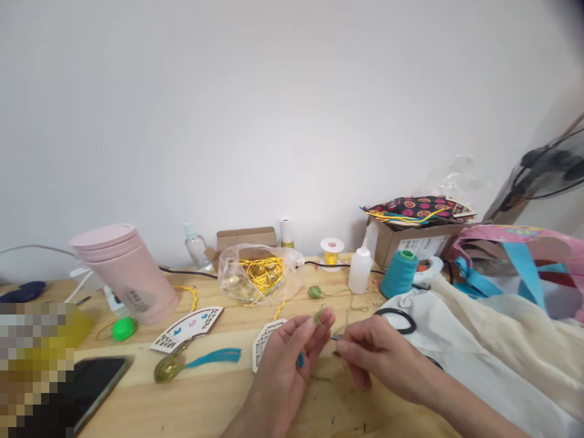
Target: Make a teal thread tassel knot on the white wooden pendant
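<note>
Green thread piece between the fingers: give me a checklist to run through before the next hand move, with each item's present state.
1. Left hand pinches the green thread piece at its fingertips: ok.
2. Right hand close to the left, fingertips pinched together: ok.
3. What the right hand holds: cannot tell, too small.
4. Thread runs free back to the green thread ball: cannot tell.
5. White glue bottle upright, apart from both hands: ok.
6. Teal thread cone upright on the wooden table: ok.

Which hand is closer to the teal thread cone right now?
Right. The right hand lies below and slightly left of the thread cone, apart from it. The left hand, pinching a green cord, is farther left.
</note>
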The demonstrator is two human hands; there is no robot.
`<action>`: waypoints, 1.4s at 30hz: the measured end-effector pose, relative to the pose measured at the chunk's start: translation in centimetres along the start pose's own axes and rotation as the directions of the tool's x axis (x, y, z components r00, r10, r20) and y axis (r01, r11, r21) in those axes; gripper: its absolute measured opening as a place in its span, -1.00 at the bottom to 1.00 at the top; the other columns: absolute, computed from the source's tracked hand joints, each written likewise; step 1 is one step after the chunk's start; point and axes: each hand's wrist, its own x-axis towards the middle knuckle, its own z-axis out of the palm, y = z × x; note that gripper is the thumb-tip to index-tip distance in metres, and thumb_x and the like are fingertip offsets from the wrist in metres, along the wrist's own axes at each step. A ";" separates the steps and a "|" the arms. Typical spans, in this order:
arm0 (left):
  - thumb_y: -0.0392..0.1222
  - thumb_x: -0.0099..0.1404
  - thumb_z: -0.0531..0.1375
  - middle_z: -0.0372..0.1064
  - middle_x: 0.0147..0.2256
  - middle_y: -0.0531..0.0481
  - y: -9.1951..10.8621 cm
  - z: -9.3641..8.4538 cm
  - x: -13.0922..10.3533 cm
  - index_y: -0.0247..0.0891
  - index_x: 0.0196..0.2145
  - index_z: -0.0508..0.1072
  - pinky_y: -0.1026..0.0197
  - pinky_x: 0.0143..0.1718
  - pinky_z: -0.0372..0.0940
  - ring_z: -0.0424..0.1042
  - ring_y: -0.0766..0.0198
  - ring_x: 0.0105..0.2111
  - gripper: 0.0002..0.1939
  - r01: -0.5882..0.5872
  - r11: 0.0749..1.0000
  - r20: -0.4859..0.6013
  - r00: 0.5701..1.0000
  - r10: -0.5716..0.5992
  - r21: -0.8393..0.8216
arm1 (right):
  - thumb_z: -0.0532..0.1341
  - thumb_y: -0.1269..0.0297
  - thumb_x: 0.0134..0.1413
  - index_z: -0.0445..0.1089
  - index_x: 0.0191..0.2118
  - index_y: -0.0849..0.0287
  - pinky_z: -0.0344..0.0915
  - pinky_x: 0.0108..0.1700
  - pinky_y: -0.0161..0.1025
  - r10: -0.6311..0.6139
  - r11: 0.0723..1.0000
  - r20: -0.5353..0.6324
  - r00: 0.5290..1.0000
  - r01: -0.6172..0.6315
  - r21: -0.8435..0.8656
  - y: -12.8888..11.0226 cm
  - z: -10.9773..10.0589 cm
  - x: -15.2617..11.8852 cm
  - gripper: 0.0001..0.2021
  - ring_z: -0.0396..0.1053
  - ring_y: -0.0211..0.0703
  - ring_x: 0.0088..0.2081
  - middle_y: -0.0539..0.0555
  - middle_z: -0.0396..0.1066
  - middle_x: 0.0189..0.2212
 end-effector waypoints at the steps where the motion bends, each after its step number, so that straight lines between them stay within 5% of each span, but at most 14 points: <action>1: -0.27 0.05 0.23 0.49 -0.33 -0.10 0.0 0.0 0.0 -0.32 -0.48 0.48 0.14 0.02 0.11 0.39 0.21 -0.17 -0.94 0.003 1.000 -0.005 1.000 -0.003 0.007 | 0.04 0.19 0.07 0.26 -0.62 0.22 0.09 -0.61 -0.44 -0.036 0.999 -0.020 0.999 0.036 -0.005 -0.1 0.0 0.0 -0.67 0.20 -0.37 -0.67 -0.05 0.27 -0.74; 6: -0.25 0.09 0.19 0.47 -0.42 -0.07 0.0 0.3 0.0 -0.33 -0.44 0.49 0.25 -0.16 0.22 0.40 0.29 -0.32 -0.89 -0.015 0.994 0.064 0.998 0.008 0.108 | -0.02 0.12 0.13 0.39 -0.50 0.22 0.16 -0.54 -0.45 -0.187 0.980 -0.110 0.976 0.194 0.056 -1.0 0.4 0.5 -0.63 0.23 -0.37 -0.58 -0.01 0.35 -0.58; 13: -0.28 0.09 0.19 0.44 -0.47 -0.02 -0.2 0.5 -0.2 -0.31 -0.46 0.51 0.34 -0.35 0.22 0.33 0.38 -0.45 -0.91 -0.046 0.989 0.087 0.996 0.033 0.143 | 0.13 0.29 0.02 0.39 -0.52 0.21 0.16 -0.53 -0.47 -0.210 0.963 -0.172 0.962 0.234 0.132 -1.1 1.2 0.7 -0.82 0.24 -0.37 -0.54 -0.03 0.37 -0.55; 19: -0.28 0.10 0.18 0.39 -0.56 0.02 -0.3 0.6 -0.3 -0.32 -0.43 0.51 0.37 -0.49 0.19 0.27 0.42 -0.54 -0.89 -0.032 0.987 0.102 0.995 0.016 0.156 | 0.01 0.28 0.12 0.37 -0.50 0.22 0.16 -0.55 -0.46 -0.221 0.972 -0.135 0.966 0.229 0.051 -0.7 1.4 0.5 -0.73 0.21 -0.38 -0.60 -0.02 0.35 -0.60; 31: -0.27 0.09 0.19 0.48 -0.34 -0.09 0.0 0.1 0.1 -0.34 -0.46 0.47 0.20 -0.01 0.12 0.37 0.24 -0.16 -0.92 -0.028 0.998 0.044 0.999 0.025 0.059 | 0.00 0.28 0.09 0.31 -0.51 0.23 0.15 -0.59 -0.46 -0.041 0.998 0.028 0.999 0.042 -0.036 -0.2 0.5 0.1 -0.74 0.25 -0.37 -0.62 -0.01 0.35 -0.62; 38: -0.28 0.09 0.19 0.48 -0.37 -0.09 0.0 0.2 0.0 -0.35 -0.47 0.48 0.23 -0.07 0.17 0.40 0.27 -0.23 -0.92 -0.020 0.997 0.044 0.999 0.017 0.076 | 0.27 0.27 -0.20 0.43 -0.53 0.26 0.13 -0.62 -0.47 -0.013 0.966 -0.076 0.997 0.032 0.257 -0.5 0.4 0.8 -0.86 0.16 -0.43 -0.67 -0.03 0.36 -0.65; 42: -0.28 0.11 0.17 0.47 -0.45 -0.06 -0.2 0.4 0.0 -0.35 -0.45 0.49 0.33 -0.29 0.26 0.38 0.37 -0.43 -0.90 -0.021 0.992 0.092 0.996 0.010 0.125 | 0.23 0.15 -0.12 0.45 -0.50 0.25 0.08 -0.63 -0.48 -0.051 0.930 -0.051 0.997 0.066 0.362 -0.7 0.7 1.0 -0.77 0.17 -0.45 -0.65 0.00 0.40 -0.57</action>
